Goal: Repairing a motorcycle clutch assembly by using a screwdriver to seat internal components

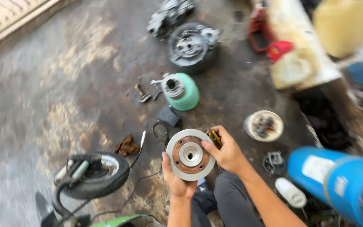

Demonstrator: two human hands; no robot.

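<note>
A round metal disc [190, 154] with a rusty inner ring and a pale raised hub is held face-up between both hands, above the person's knees: the left hand [176, 181] cups its lower left edge from beneath, while the right hand [227, 152] grips its right edge, thumb pressed on the face, with a yellow-handled tool [215, 138] tucked under the fingers. Beyond the hands on the stained concrete floor [55, 84] lie a green cylinder [182, 91] and a tyre [192, 47]; left of them sits a small wheel [96, 174], right a white dish [263, 125] and a blue tank [337, 178].
</note>
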